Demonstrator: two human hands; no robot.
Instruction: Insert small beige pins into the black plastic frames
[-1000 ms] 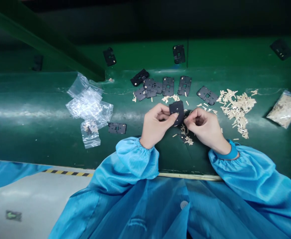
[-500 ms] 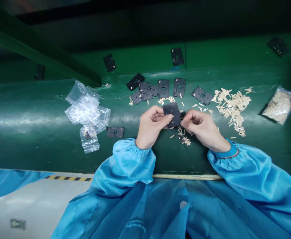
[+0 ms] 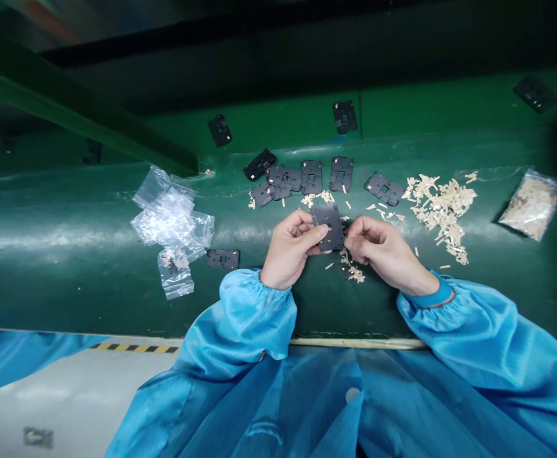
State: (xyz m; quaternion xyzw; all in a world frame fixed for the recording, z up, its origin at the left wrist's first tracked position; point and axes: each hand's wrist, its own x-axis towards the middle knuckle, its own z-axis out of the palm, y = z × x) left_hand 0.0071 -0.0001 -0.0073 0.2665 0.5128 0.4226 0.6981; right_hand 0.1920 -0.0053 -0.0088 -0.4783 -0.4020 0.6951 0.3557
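Note:
My left hand [image 3: 294, 245] is closed on a black rectangular plastic plate [image 3: 329, 219], thumb across its face and fingers behind. The plate is held tilted above the bench. At the plate's right edge, my right hand [image 3: 376, 247] has thumb and forefinger pinched together; whatever lies between the fingertips is too small to make out. Below and between the hands lies a small heap of cream-coloured pieces [image 3: 355, 274] with some dark bits among them. Several similar black plates lie behind my hands, one of them a plate with a square opening [image 3: 311, 177].
A larger pile of cream pieces [image 3: 443, 207] spreads to the right, with a filled clear bag [image 3: 533, 205] beyond it. Clear plastic bags [image 3: 166, 210] are heaped at left, near a lone black plate [image 3: 224, 258]. A green beam [image 3: 116, 121] slants over the bench's back left.
The view has shifted slightly. The held plate's face now tilts differently and looks lighter; both hands keep nearly the same place and grip.

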